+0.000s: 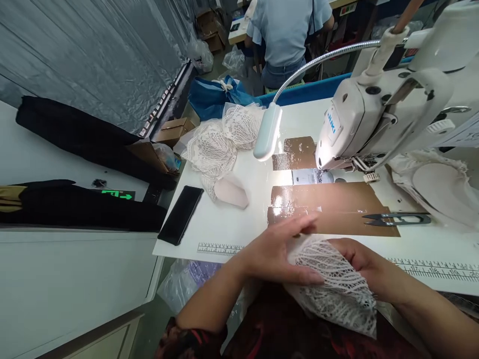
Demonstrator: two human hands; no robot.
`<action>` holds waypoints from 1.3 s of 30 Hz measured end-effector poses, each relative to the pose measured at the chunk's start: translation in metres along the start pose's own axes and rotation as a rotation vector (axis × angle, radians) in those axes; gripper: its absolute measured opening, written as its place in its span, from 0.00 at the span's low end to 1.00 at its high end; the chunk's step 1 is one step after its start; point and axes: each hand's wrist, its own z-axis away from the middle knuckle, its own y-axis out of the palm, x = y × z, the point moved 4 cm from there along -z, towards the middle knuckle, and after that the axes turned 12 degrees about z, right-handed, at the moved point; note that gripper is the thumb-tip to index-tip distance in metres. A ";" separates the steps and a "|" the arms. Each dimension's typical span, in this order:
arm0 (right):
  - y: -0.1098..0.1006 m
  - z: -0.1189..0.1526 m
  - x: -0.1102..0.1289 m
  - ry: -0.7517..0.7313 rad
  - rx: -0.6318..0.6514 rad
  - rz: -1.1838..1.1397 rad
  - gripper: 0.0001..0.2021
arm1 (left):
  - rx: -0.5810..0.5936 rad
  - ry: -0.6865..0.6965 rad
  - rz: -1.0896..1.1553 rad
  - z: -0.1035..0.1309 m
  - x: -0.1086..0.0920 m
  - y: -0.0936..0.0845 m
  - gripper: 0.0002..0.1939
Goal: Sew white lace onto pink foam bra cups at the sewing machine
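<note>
White lace fabric (333, 284) is held at the table's front edge, partly over the lap. My left hand (279, 249) grips its left side, thumb on top of the lace and fingers toward the machine, slightly blurred. Around the upper right side of the same lace, my right hand (359, 259) has its fingers curled, the fingertips partly hidden. Beyond the hands stands a white sewing machine (352, 119), its needle area lit. Brown tape (329, 199) covers the table before it, and dark thread snips (398, 219) lie on the right end of that tape.
On the white table (254, 174) are a black phone (180, 214), a beige pad (231, 192) and a lace pile (213, 149) at left. More white fabric (441, 184) lies right. A lamp (268, 132) hangs over the table. A person (282, 35) sits beyond.
</note>
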 end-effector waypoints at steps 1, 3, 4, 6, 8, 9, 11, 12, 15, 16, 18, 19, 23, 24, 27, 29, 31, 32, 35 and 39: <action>-0.003 0.002 -0.001 -0.002 -0.037 -0.015 0.07 | 0.071 -0.074 0.095 -0.001 0.005 -0.001 0.37; -0.013 0.007 -0.002 -0.015 -0.198 -0.016 0.10 | 0.127 -0.210 0.263 0.001 0.014 -0.003 0.21; -0.018 0.009 -0.002 -0.027 -0.290 -0.006 0.12 | 0.100 -0.237 0.299 0.002 0.017 -0.006 0.14; -0.024 0.012 -0.001 -0.036 -0.443 0.016 0.14 | -0.004 -0.231 0.319 0.004 0.021 -0.011 0.09; -0.026 0.010 -0.002 -0.029 -0.520 0.026 0.23 | -0.085 -0.210 0.366 0.004 0.023 -0.009 0.11; -0.026 0.008 -0.002 -0.024 -0.543 0.032 0.28 | -0.123 -0.202 0.398 0.004 0.025 -0.006 0.13; -0.029 0.004 -0.003 -0.043 -0.600 0.091 0.29 | -0.224 -0.160 0.415 0.001 0.027 0.000 0.15; -0.031 0.003 -0.002 -0.063 -0.622 0.148 0.23 | -0.289 -0.123 0.385 0.000 0.027 0.002 0.15; -0.037 0.003 0.000 -0.124 -0.632 0.284 0.17 | -0.451 -0.012 0.247 -0.003 0.026 0.006 0.18; -0.038 0.003 0.001 -0.146 -0.598 0.305 0.19 | -0.478 0.015 0.208 -0.003 0.025 0.006 0.19; -0.037 0.003 0.005 -0.163 -0.536 0.343 0.18 | -0.462 0.030 0.178 -0.003 0.023 0.005 0.21; -0.036 0.004 0.007 -0.154 -0.520 0.373 0.16 | -0.408 0.014 0.190 -0.003 0.023 0.005 0.22; -0.030 0.002 0.018 -0.100 -0.533 0.487 0.16 | -0.203 -0.028 0.199 -0.001 0.012 -0.003 0.23; -0.029 0.002 0.020 -0.094 -0.533 0.508 0.17 | -0.203 -0.029 0.153 -0.001 0.008 -0.007 0.28; -0.025 -0.001 0.022 -0.070 -0.519 0.564 0.16 | -0.198 -0.052 0.006 -0.003 -0.001 -0.014 0.43; -0.024 -0.001 0.024 -0.103 -0.520 0.589 0.16 | -0.145 -0.050 -0.051 -0.006 -0.005 -0.012 0.29; -0.023 -0.001 0.026 -0.162 -0.560 0.616 0.14 | -0.102 -0.038 -0.076 -0.008 -0.005 -0.010 0.17; -0.024 0.000 0.028 -0.187 -0.589 0.630 0.14 | -0.089 -0.041 -0.077 -0.009 -0.005 -0.008 0.15; -0.025 -0.001 0.030 -0.232 -0.642 0.654 0.12 | -0.073 -0.063 -0.024 -0.011 -0.004 -0.007 0.17; -0.026 -0.003 0.032 -0.250 -0.647 0.666 0.12 | -0.093 -0.081 0.029 -0.014 -0.006 -0.009 0.15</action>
